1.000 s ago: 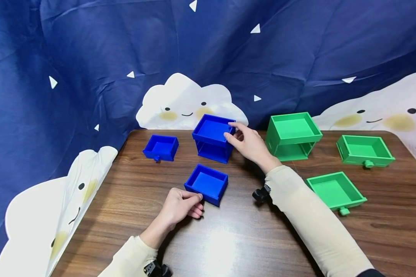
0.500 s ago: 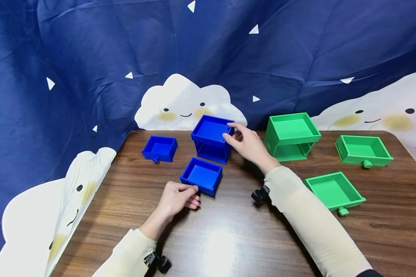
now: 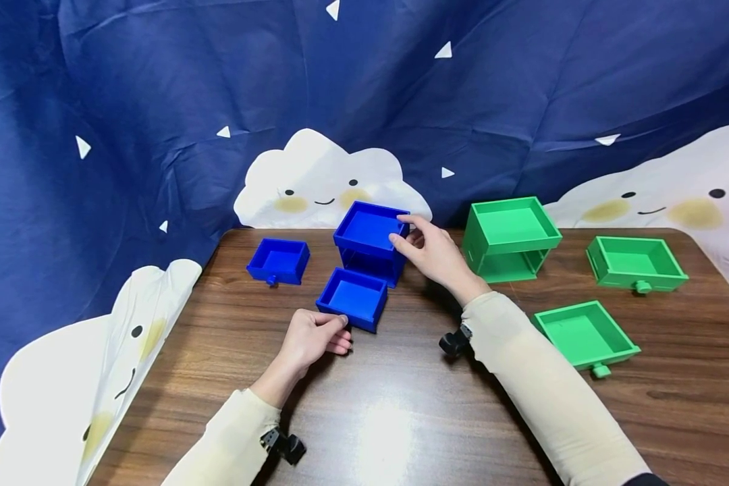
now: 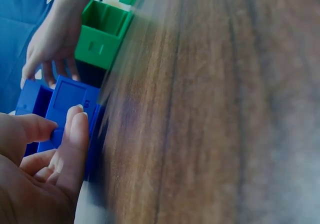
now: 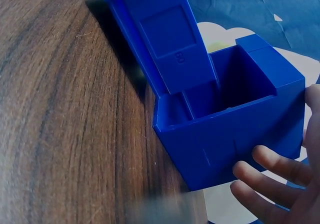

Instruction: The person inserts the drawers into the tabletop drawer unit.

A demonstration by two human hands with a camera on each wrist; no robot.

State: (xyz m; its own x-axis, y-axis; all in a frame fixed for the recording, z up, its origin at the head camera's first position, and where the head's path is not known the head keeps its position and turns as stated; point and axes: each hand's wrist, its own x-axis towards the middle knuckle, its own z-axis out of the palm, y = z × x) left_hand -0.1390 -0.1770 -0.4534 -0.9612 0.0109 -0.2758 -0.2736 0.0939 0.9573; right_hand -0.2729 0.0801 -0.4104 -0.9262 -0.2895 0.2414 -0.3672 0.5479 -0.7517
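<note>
My left hand (image 3: 312, 339) pinches the front of a small blue drawer (image 3: 354, 297), thumb and fingers at its knob, which they hide. The drawer's rear end is at the lower opening of the blue cabinet (image 3: 372, 226), an upright box with a shallow tray top; in the right wrist view the drawer (image 5: 172, 39) slants at the mouth. My right hand (image 3: 435, 253) holds the cabinet's right side, with thumb and forefinger at the top rim. Its other fingers touch the side wall of the cabinet (image 5: 230, 141) in the right wrist view.
Another blue drawer (image 3: 278, 260) with a knob lies left of the cabinet. To the right stand a green cabinet (image 3: 513, 236) and two green drawers, one farther back (image 3: 638, 262) and one nearer (image 3: 586, 334). A blue cloth with clouds hangs behind the wooden table (image 3: 437, 418).
My left hand has pushed the blue drawer away from me, up to the cabinet's opening. The right hand has stayed on the cabinet.
</note>
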